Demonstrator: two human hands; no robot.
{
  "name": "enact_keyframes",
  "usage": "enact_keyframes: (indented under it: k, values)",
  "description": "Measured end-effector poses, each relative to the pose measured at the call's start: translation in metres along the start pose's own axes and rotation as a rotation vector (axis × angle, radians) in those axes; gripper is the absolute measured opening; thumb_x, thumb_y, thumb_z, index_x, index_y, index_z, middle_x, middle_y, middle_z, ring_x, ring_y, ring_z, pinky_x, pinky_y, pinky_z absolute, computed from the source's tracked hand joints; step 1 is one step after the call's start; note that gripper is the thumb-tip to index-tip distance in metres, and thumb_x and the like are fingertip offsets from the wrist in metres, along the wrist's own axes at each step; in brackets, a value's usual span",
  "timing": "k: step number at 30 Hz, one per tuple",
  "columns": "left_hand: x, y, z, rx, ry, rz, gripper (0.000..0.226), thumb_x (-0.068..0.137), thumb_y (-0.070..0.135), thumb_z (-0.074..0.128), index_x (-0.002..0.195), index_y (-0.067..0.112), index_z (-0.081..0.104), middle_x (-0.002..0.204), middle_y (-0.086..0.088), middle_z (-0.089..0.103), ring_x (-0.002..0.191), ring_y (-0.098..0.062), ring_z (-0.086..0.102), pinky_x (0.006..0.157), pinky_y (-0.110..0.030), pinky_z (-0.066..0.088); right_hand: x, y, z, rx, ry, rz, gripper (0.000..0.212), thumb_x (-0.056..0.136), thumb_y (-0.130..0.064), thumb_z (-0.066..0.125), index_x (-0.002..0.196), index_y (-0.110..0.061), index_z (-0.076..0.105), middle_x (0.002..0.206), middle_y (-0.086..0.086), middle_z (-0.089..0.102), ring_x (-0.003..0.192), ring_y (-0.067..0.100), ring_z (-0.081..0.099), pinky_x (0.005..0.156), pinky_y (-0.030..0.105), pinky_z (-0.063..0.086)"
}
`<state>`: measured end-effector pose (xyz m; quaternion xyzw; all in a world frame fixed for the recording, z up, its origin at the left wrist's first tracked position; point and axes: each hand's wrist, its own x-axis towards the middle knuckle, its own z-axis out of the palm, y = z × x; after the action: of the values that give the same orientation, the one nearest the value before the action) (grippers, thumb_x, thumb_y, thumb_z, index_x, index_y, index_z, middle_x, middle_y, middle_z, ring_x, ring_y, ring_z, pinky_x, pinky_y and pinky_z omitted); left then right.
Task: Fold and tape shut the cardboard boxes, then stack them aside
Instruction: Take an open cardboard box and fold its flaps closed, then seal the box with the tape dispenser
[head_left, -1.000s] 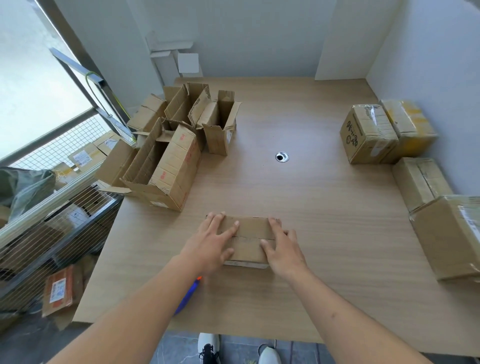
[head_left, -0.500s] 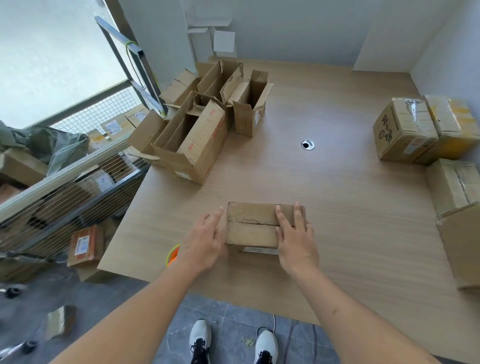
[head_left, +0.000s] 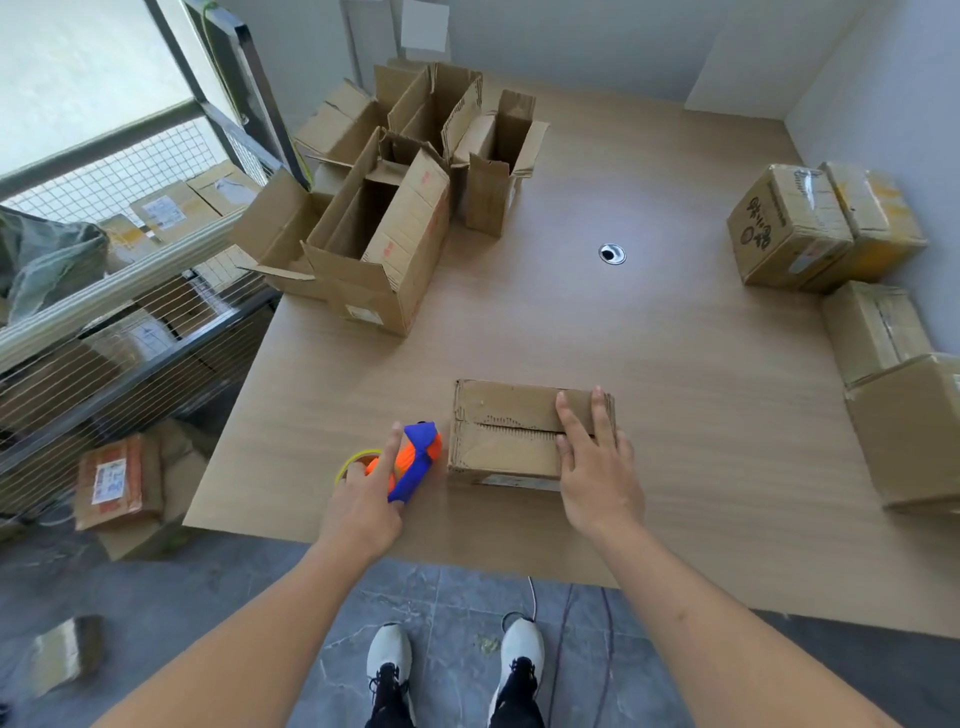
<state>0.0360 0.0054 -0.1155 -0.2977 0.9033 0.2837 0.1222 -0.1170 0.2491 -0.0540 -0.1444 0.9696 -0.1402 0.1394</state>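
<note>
A small cardboard box (head_left: 509, 431) lies near the table's front edge with its top flaps folded down and the seam showing. My right hand (head_left: 592, 467) presses flat on the right part of its top, fingers straight. Just left of the box, my left hand (head_left: 366, 499) grips a blue and orange tape dispenser (head_left: 415, 457) with a yellowish tape roll, its index finger pointing forward along the tool.
Several open, unfolded boxes (head_left: 384, 249) crowd the table's far left. Taped boxes (head_left: 810, 228) sit stacked along the right wall. A cable hole (head_left: 612, 253) marks the wooden table (head_left: 675, 364). A wire cage with parcels (head_left: 114, 322) stands left. My shoes are below the table edge.
My left hand left the box top, moved left and took hold of the tape dispenser. My right hand stays pressing on the box. The view shifted left and downward.
</note>
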Motion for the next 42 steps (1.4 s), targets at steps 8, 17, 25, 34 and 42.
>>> enact_keyframes:
  k: [8, 17, 25, 34, 42]
  values:
    - [0.003, -0.013, -0.083, -0.332, 0.243, 0.444, 0.098, 0.085, 0.008, 0.073, 0.161, 0.042, 0.02, 0.123, -0.001, 0.054, 0.106, -0.026, 0.054, 0.091, -0.047, 0.05, -0.029, -0.041, 0.009, 0.066, -0.003, 0.051, 0.049, 0.108, -0.054, 0.023, 0.154, -0.063, 0.006, 0.168, -0.024, -0.012, 0.15, 0.024, 0.022, 0.097, 0.041, 0.049]
    - [0.009, 0.045, -0.132, 0.18, -0.051, 0.829, 0.111, 0.072, -0.009, 0.055, 0.157, 0.053, 0.019, 0.14, 0.005, 0.044, 0.13, -0.025, 0.046, 0.106, -0.041, 0.045, -0.035, -0.043, 0.019, 0.232, -0.029, -0.068, 0.05, 0.105, -0.057, 0.036, 0.153, -0.06, 0.023, 0.166, -0.03, -0.007, 0.149, 0.014, 0.032, 0.098, 0.038, 0.047]
    - [0.016, 0.066, -0.134, 0.28, -0.163, 0.825, 0.113, 0.069, -0.006, 0.048, 0.157, 0.056, 0.011, 0.138, 0.009, 0.048, 0.127, -0.022, 0.044, 0.109, -0.037, 0.04, -0.019, -0.033, 0.011, 0.106, 0.212, -0.159, 0.043, 0.096, -0.044, 0.065, 0.138, -0.036, 0.06, 0.151, -0.012, 0.052, 0.131, 0.029, 0.05, 0.1, 0.043, 0.047]
    - [0.012, 0.08, -0.138, 0.339, -0.212, 0.742, 0.118, 0.07, -0.01, 0.05, 0.156, 0.058, 0.005, 0.136, 0.011, 0.046, 0.129, -0.019, 0.042, 0.125, -0.047, 0.009, -0.001, -0.029, 0.005, 0.431, 0.031, -0.446, 0.059, 0.082, 0.014, 0.056, 0.125, -0.023, 0.073, 0.119, -0.006, 0.073, 0.106, 0.015, 0.066, 0.09, 0.032, 0.054]
    - [0.005, 0.086, -0.14, 0.476, -0.224, 0.716, 0.117, 0.077, 0.003, 0.059, 0.153, 0.062, -0.008, 0.138, 0.013, 0.041, 0.135, -0.014, 0.038, 0.125, -0.056, 0.001, 0.004, -0.032, 0.002, 0.51, -0.004, -0.302, 0.02, 0.093, -0.016, 0.068, 0.105, -0.028, 0.079, 0.102, -0.013, 0.076, 0.094, 0.009, 0.067, 0.084, 0.034, 0.054]
